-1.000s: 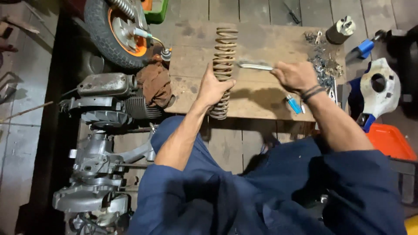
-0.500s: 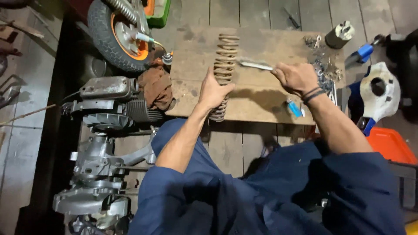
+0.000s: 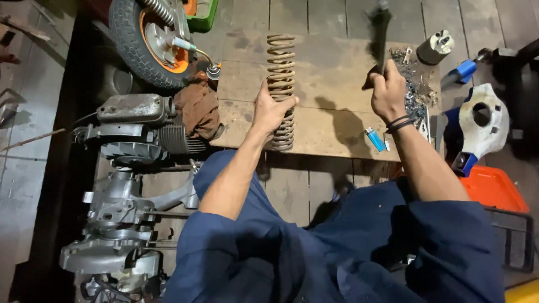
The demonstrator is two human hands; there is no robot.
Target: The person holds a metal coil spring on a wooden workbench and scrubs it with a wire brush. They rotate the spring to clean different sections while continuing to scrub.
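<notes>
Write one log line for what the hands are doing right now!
left hand: grips rusty coil spring on wooden board | right hand: holds blurred dark tool raised

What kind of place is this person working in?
Most likely a small motorbike or scooter repair workshop. A grey engine block lies on the plank floor, a black tyre on an orange wheel sits nearby, and the left hand grips a rusty coil spring.
</notes>
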